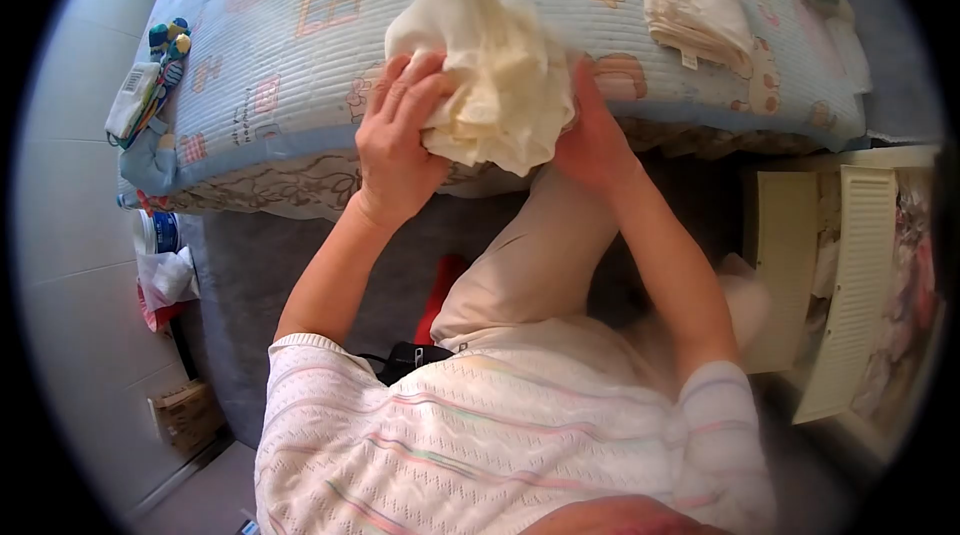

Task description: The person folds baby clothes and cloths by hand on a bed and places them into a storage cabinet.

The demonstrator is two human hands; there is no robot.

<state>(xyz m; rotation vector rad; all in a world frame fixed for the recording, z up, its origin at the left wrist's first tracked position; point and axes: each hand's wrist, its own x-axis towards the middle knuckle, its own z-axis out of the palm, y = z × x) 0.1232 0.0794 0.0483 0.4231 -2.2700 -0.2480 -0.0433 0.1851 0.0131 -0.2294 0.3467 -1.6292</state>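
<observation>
A crumpled cream cloth (pixel 490 85) is bunched up between my two hands, above the near edge of the bed. My left hand (pixel 403 135) grips its left side, with the fingers curled over the fabric. Against the right side of the bundle lies my right hand (pixel 595 135), its fingers partly hidden behind the cloth. The quilted light-blue bed cover (pixel 270 55) with printed pictures spreads out beneath. Farther right on the bed rests a folded cream cloth (pixel 695 5) with a small tag.
Small colourful items (pixel 165 65) lie at the bed's left edge. Below them are a tub (pixel 157 232) and a white bag (pixel 167 277). An open drawer unit (pixel 845 285) with fabric inside stands at right. A cardboard box (pixel 187 415) is on the floor.
</observation>
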